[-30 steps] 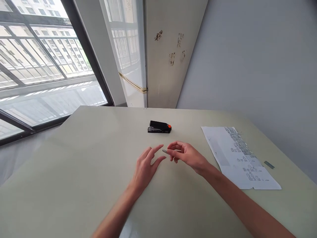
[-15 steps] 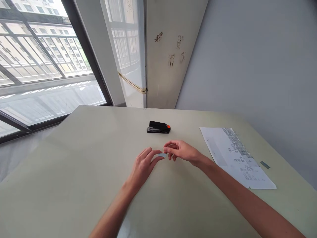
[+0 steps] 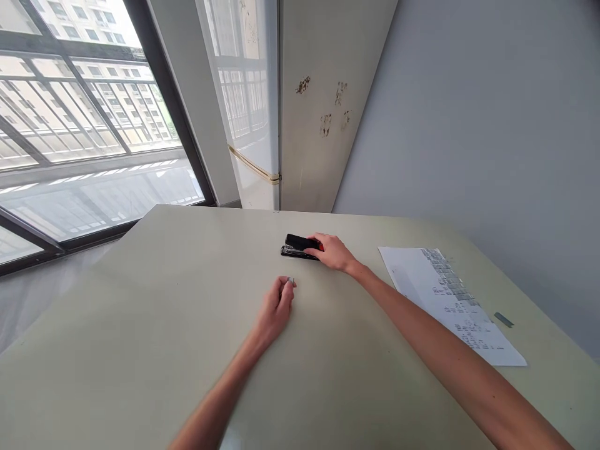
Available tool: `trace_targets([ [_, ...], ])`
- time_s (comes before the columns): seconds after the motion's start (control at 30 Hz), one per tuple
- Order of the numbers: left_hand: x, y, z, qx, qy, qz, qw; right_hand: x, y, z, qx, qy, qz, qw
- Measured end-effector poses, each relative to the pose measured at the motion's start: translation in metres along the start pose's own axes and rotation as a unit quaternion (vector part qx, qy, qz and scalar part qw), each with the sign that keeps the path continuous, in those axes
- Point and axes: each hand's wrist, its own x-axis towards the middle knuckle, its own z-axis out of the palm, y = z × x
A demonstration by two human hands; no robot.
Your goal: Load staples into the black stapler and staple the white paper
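Note:
A black stapler (image 3: 300, 244) with an orange-red end lies near the middle of the table. My right hand (image 3: 332, 251) is closed around its right end, thumb on the near side and fingers over the far side. Nearer to me, my left hand (image 3: 276, 305) rests just above the tabletop, fingers curled. Between its thumb and fingers is a small grey strip of staples (image 3: 290, 280), mostly hidden by the fingertips.
White printed paper (image 3: 422, 275) lies on the right side of the table (image 3: 140, 325), with rows of grey staple strips (image 3: 449, 275) along its upper part. Another grey strip (image 3: 504, 319) sits farther right. A refrigerator (image 3: 323, 162) and a wall stand behind.
My right hand has left the strip of staples and reached forward to take hold of the stapler. The left hand has drawn slightly left, its fingers curled further around the strip.

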Motion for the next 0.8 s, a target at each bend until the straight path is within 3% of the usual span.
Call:
trace_targets([
  [0.2,0.008,0.011,-0.001,-0.101,-0.052,-0.046,0.992,-0.056,0.015,-0.011,0.05,-0.005,0.014,0.999],
  [0.37,0.001,0.013,-0.002,-0.078,-0.045,-0.046,0.995,-0.108,0.014,-0.026,0.072,-0.01,0.032,0.997],
  [0.43,-0.004,0.012,0.0,-0.027,-0.05,-0.043,0.997,-0.125,0.013,-0.03,0.094,-0.023,0.038,0.995],
  [0.53,-0.01,0.008,0.005,0.136,-0.067,0.001,0.988,-0.145,0.012,-0.033,0.139,-0.042,0.049,0.988],
  [0.63,-0.013,0.0,0.01,0.29,-0.077,0.075,0.951,-0.16,0.013,-0.031,0.159,-0.04,0.055,0.985],
  [0.8,-0.014,-0.013,0.009,0.44,-0.053,0.151,0.884,-0.17,0.014,-0.022,0.17,-0.011,0.062,0.984],
])
